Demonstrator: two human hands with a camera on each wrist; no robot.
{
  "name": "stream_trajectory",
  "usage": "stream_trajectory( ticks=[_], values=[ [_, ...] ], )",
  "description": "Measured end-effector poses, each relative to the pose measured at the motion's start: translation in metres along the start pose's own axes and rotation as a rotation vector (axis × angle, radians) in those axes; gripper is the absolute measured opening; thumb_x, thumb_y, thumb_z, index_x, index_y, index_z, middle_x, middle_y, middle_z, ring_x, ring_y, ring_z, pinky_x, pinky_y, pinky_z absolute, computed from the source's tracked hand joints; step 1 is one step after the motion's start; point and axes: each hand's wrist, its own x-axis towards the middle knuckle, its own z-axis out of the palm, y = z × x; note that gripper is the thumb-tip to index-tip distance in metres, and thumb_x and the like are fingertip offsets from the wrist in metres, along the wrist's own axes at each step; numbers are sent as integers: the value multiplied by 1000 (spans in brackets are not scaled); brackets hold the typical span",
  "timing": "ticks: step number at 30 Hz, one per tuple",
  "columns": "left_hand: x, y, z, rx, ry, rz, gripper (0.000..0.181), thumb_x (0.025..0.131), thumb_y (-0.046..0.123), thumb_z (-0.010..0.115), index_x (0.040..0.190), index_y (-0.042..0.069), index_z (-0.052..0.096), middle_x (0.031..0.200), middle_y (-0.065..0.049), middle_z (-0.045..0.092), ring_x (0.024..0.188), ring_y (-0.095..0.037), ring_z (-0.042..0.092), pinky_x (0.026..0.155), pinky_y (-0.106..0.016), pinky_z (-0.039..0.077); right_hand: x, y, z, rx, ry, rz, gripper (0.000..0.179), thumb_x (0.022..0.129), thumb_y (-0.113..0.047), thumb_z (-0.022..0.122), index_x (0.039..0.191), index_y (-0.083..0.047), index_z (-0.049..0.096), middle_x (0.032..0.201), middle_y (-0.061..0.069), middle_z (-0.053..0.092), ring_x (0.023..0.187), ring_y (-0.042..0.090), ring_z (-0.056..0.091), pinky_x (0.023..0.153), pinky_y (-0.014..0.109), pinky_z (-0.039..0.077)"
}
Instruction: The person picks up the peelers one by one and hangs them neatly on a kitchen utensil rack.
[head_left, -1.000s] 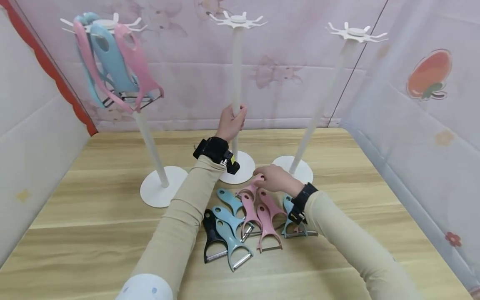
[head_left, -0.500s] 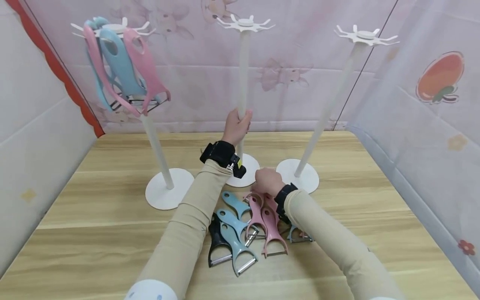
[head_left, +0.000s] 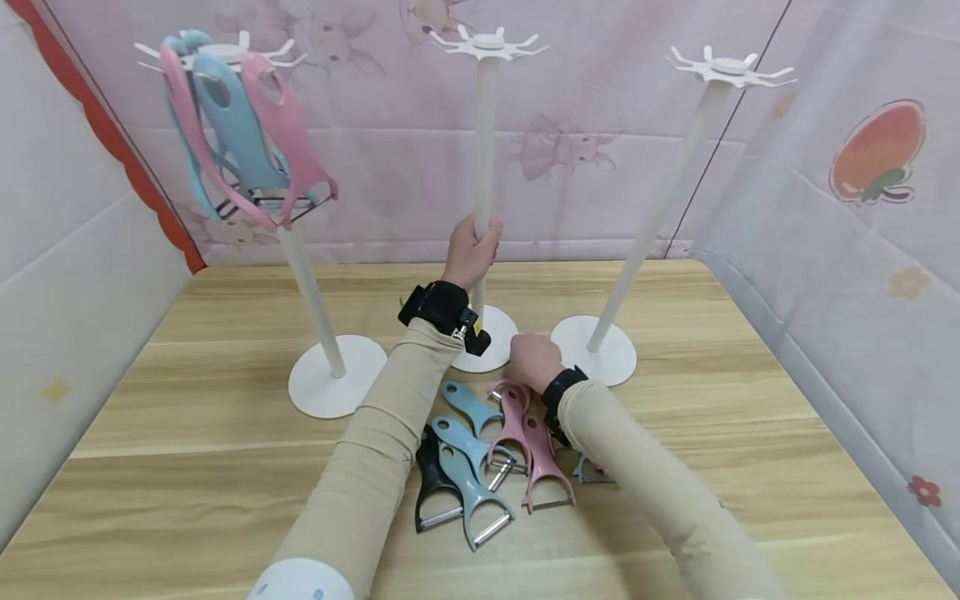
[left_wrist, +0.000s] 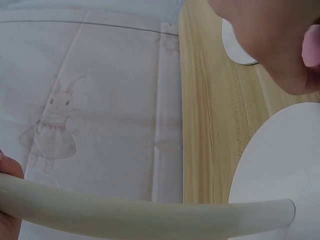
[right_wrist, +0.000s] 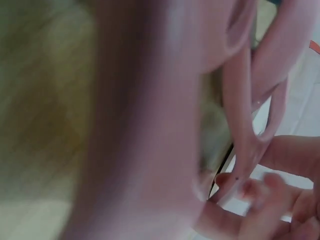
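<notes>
Peelers (head_left: 463, 475) lay heaped on the table (head_left: 187, 483); at the heap's far edge, the right hand (head_left: 534, 361) pinched a pink peeler (right_wrist: 247, 155); beyond, the left hand's (head_left: 469, 252) fingers wrapped the middle white pole (head_left: 486, 142).

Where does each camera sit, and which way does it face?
On the head: facing forward and down at peelers; left hand, right hand, sleeves show.
On the left wrist: facing curtain and tabletop past the middle stand; both hands show, at opposite sides.
On the right wrist: facing pink peelers close up; right fingers show.
Head and left-wrist views share the middle stand and right hand.
</notes>
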Motion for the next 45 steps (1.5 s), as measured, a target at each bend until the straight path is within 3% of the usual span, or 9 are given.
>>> stream_trajectory(
  ticks=[7, 14, 18, 22, 26, 32, 35, 45],
  values=[
    [-3, 3, 0, -24, -4, 14, 20, 94, 11, 46, 75, 7, 43, 54, 1, 39, 47, -9, 38, 49, -22, 32, 5, 5, 2, 58, 23, 41, 14, 72, -16, 65, 78, -4, 60, 78, 10, 59, 68, 23, 54, 55, 36, 46],
    [12, -23, 2, 1, 9, 17, 20, 94, 17, 48, 77, 8, 44, 54, 0, 40, 47, -10, 39, 49, -23, 32, 2, 13, -6, 260, 3, 86, 16, 67, -12, 64, 63, -9, 49, 63, 4, 49, 58, 22, 47, 46, 31, 37],
    [14, -25, 2, 17, 15, 23, 21, 94, 19, 49, 77, 9, 44, 55, 0, 40, 48, -11, 39, 50, -24, 32, -3, 16, -12, 383, 32, 79, 27, 70, -13, 64, 57, -11, 41, 53, 0, 36, 48, 17, 38, 42, 26, 29],
    [13, -25, 2, 16, 13, 19, 20, 94, 20, 48, 78, 9, 44, 56, 0, 40, 49, -11, 40, 50, -23, 33, -12, 18, -19, 498, 92, 55, 25, 75, -21, 69, 68, -8, 50, 57, 1, 41, 48, 14, 40, 43, 24, 31],
    [13, -25, 2, 14, 7, 17, 19, 95, 20, 48, 80, 9, 44, 57, 0, 40, 50, -11, 39, 50, -23, 33, -26, 18, -24, 531, 234, -7, 26, 79, -25, 69, 87, -5, 56, 71, 5, 55, 56, 16, 50, 47, 24, 37],
    [14, -26, 2, 3, 3, 15, 20, 94, 19, 48, 78, 9, 44, 56, 0, 41, 49, -11, 39, 49, -22, 33, -45, 18, -30, 503, 579, -169, 21, 81, -22, 68, 78, -5, 56, 68, 6, 60, 56, 18, 54, 50, 28, 42],
    [14, -26, 2, -6, 2, 8, 20, 94, 19, 49, 78, 10, 44, 56, 1, 41, 49, -11, 39, 49, -22, 33, -51, 19, -36, 501, 709, -235, 19, 81, -18, 68, 78, -4, 57, 68, 8, 61, 55, 18, 54, 50, 29, 43],
    [13, -25, 2, 8, 5, -4, 20, 94, 20, 49, 78, 10, 44, 56, 1, 42, 50, -11, 40, 50, -22, 33, -57, 19, -74, 511, 979, -366, 21, 78, -13, 70, 82, 3, 57, 67, 12, 61, 56, 21, 57, 52, 31, 45]
  ],
)
